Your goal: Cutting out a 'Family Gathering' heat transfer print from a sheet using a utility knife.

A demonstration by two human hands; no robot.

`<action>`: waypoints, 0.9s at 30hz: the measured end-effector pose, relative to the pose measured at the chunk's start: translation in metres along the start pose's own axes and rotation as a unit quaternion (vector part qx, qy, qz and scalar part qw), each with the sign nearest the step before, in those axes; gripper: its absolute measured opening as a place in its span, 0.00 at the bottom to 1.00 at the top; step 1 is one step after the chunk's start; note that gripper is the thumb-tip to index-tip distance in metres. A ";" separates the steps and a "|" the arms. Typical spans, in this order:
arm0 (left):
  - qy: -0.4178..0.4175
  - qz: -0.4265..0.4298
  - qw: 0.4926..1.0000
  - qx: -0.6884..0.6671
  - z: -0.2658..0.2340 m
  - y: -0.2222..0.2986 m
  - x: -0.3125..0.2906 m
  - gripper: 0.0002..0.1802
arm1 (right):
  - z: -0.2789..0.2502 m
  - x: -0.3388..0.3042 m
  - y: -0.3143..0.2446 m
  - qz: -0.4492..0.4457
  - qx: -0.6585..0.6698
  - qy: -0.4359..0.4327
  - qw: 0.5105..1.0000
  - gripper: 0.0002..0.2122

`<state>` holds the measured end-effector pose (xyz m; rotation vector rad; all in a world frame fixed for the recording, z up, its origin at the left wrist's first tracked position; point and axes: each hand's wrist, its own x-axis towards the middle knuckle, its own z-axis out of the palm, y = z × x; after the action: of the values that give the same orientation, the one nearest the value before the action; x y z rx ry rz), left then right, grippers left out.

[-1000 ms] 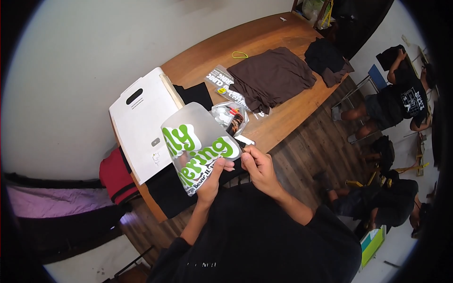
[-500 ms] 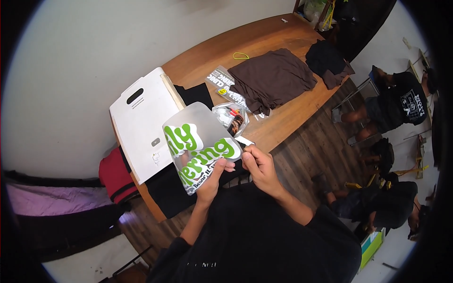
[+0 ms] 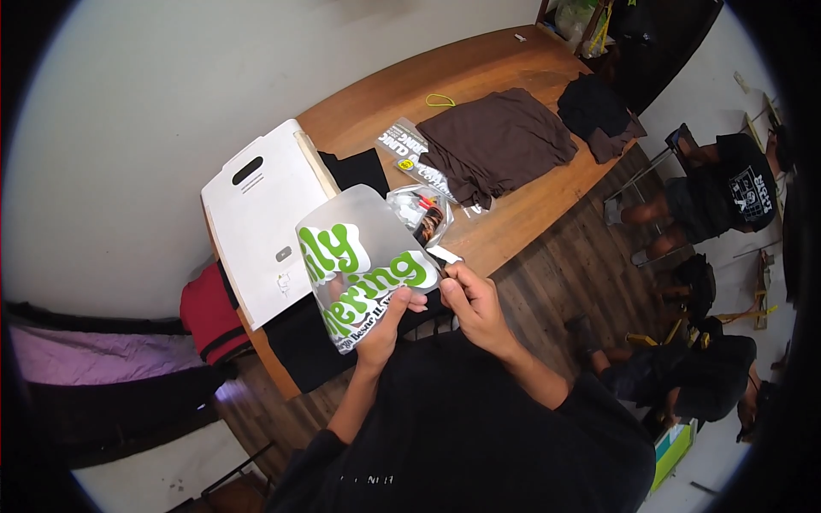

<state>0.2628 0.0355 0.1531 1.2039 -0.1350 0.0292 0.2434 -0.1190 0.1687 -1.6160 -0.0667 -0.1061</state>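
My left hand [image 3: 389, 329] is closed on the lower edge of a translucent film sheet [image 3: 363, 209] printed with large green, white-outlined lettering, its thumb lying on the front. The sheet curves upward over the table's near side. At the sheet's right edge, my right hand [image 3: 473, 303] is closed in a pinch. A small white strip-like piece [image 3: 445, 255] shows just above those fingertips; I cannot tell whether they hold it. Behind the sheet stands a clear container [image 3: 440, 205] of small items, including something reddish. Black cloth [image 3: 299, 355] lies below the sheet on the table.
A white heat-press-like board [image 3: 256, 214] covers the table's left end. Brown cloth [image 3: 505, 141], black cloth [image 3: 590, 103], printed film [image 3: 402, 141] and a yellow-green loop [image 3: 440, 101] lie on the wooden table [image 3: 359, 77]. A red bag [image 3: 209, 312] is at left; people [image 3: 735, 184] work at right.
Both hands keep the same hold on the sheet. The view has shifted slightly, and the person at the upper right has moved a little.
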 end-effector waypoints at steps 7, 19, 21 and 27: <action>-0.007 -0.002 1.000 -0.019 0.004 0.005 0.000 0.30 | 0.000 -0.002 0.005 0.002 0.006 0.006 1.000 0.07; -0.009 -0.008 1.000 0.000 0.003 0.005 -0.002 0.27 | -0.001 -0.007 0.005 0.003 -0.008 0.011 1.000 0.06; -0.012 -0.013 1.000 0.001 0.005 0.009 -0.001 0.27 | -0.001 -0.007 0.005 -0.002 -0.006 0.008 1.000 0.06; -0.003 0.007 0.999 -0.032 0.009 0.011 0.000 0.27 | -0.002 -0.007 0.004 -0.012 -0.013 0.005 1.000 0.06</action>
<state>0.2612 0.0314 0.1664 1.1389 -0.1492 0.0327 0.2366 -0.1208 0.1645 -1.6406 -0.0777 -0.1332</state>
